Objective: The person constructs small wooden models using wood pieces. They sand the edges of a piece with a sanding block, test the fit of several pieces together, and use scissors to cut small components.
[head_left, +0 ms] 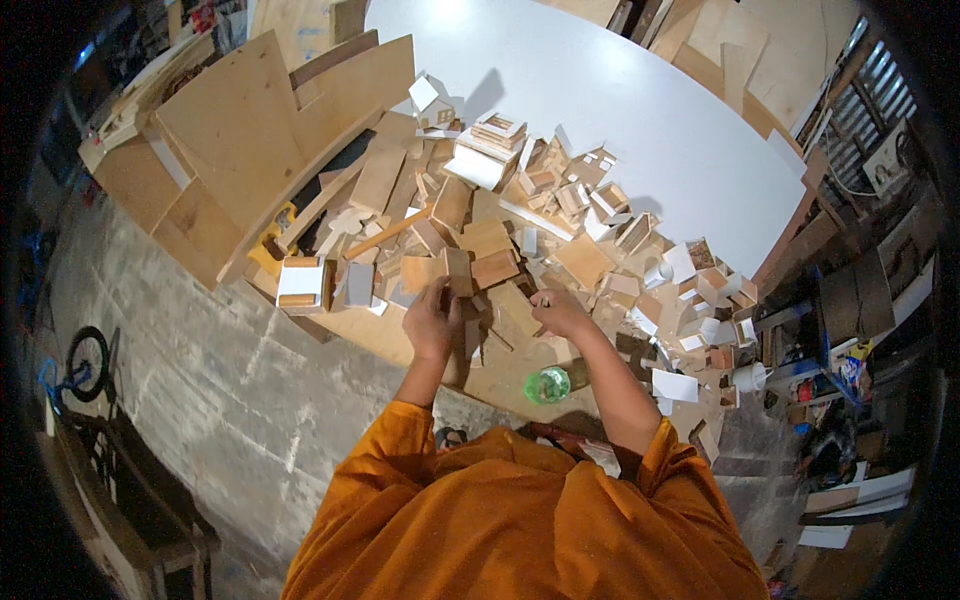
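A green tub (548, 385), contents unclear from here, sits near the table (372, 335) edge. The left hand (432, 322) grips a wooden block (458, 268) at its far end; the curled right hand (560, 313)'s hold I can't tell.

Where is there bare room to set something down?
The white surface beyond the small house and heaped wood pieces is bare. A narrow strip of brown tabletop is free at the near edge, left of the left hand. Around that hand and the right hand, it's crowded.
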Motion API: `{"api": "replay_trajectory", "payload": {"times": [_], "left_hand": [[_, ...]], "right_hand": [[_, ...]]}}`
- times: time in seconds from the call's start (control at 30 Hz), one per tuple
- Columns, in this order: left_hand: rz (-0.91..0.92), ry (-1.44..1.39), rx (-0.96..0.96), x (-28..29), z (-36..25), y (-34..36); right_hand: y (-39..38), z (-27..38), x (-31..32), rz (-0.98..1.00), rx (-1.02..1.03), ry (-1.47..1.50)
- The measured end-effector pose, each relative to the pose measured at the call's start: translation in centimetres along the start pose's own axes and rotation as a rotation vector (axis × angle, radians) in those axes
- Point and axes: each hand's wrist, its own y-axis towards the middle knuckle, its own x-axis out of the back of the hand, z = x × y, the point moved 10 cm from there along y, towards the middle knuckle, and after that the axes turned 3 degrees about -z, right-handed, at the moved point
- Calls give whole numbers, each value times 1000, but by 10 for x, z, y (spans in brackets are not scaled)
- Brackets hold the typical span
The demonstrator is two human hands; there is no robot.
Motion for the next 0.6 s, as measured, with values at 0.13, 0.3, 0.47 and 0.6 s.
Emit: {"api": "replay_trajectory", "payload": {"times": [0.13, 0.3, 0.47, 0.6], "left_hand": [[38, -15, 49, -4, 1, -1], [-3, 19, 13, 4, -4, 0], [18, 5, -3, -4, -8, -2], [-14, -2, -27, 3, -7, 0]], "right_hand": [[3, -30, -6, 2, -125, 244], [-11, -13, 4, 0, -112, -12], [-29, 14, 27, -276, 191, -361], [-73, 82, 52, -351, 342, -246]]}}
